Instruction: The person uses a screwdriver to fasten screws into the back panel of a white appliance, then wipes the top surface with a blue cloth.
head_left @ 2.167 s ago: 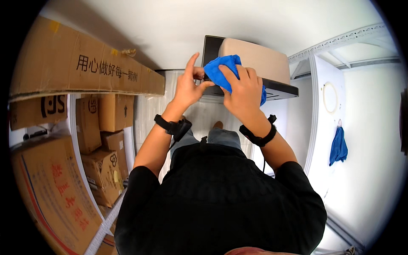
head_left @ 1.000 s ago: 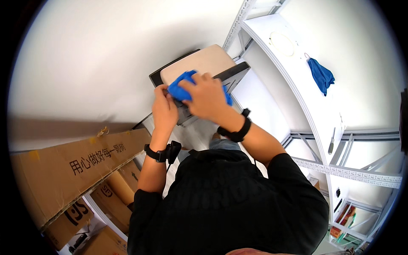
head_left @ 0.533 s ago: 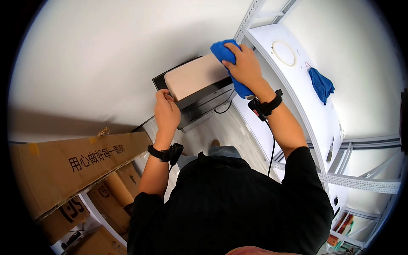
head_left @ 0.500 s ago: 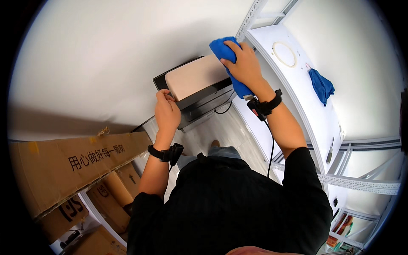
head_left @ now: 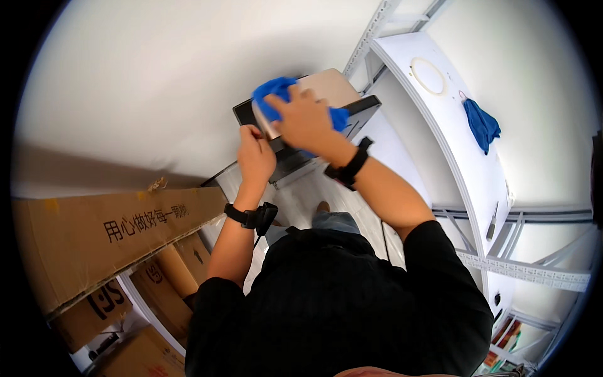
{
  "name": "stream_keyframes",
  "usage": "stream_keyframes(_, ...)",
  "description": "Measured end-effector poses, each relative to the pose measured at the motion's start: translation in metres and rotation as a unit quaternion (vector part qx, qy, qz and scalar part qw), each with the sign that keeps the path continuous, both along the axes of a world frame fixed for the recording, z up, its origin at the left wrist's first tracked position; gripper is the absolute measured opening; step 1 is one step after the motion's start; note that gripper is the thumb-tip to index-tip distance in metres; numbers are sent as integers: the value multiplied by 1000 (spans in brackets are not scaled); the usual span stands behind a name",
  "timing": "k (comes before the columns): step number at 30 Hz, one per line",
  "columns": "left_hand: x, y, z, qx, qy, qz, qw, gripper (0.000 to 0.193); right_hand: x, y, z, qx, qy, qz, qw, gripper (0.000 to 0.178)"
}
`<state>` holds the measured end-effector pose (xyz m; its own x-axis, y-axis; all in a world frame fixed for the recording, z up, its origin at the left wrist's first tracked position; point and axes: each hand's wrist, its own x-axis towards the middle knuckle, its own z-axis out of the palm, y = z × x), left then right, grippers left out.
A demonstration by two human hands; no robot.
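My right hand (head_left: 306,124) presses a bunched blue cloth (head_left: 270,94) onto the left part of a smooth pale pink, round-cornered top (head_left: 331,85). Part of the cloth spreads out past my fingers on the right. The pale top rests on a black unit (head_left: 370,104) against the wall. My left hand (head_left: 256,157) is closed at the unit's near left corner, fingers curled; what they pinch is hidden. A black strap with a small device sits on each wrist.
To the right stands a white shelf (head_left: 433,113) on metal uprights, with a pale ring (head_left: 428,76), another blue cloth (head_left: 482,125) and a screwdriver-like tool (head_left: 492,227) on it. Cardboard boxes (head_left: 94,245) fill the left side. The floor (head_left: 308,195) shows between my arms.
My right hand has swept the blue cloth leftward across the pale top, from its right end to near my left hand. My left hand stays at the corner.
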<state>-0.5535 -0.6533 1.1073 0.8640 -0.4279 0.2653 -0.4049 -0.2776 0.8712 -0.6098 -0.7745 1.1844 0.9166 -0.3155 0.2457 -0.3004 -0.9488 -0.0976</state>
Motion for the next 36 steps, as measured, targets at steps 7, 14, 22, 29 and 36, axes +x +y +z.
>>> stream_keyframes(7, -3, 9, -5, -39, 13, 6, 999, 8, -3, -6, -2, 48, 7, 28, 998, 41)
stream_keyframes(14, -5, 0, -1, -33, -5, -10, 999, 7, -44, -119, -6, 39, -19, -159, 986, 45)
stream_keyframes(22, -4, -1, -1, -24, -12, 3, 1000, 9, -31, 7, -2, 45, -79, -27, 995, 48)
stream_keyframes(29, -8, -3, 2, -2, -12, 4, 1000, 12, -61, -20, -8, 83, -153, 32, 984, 53)
stream_keyframes(36, -13, -5, 4, 45, -34, 63, 996, 13, -105, -141, -16, 88, -184, -44, 978, 53)
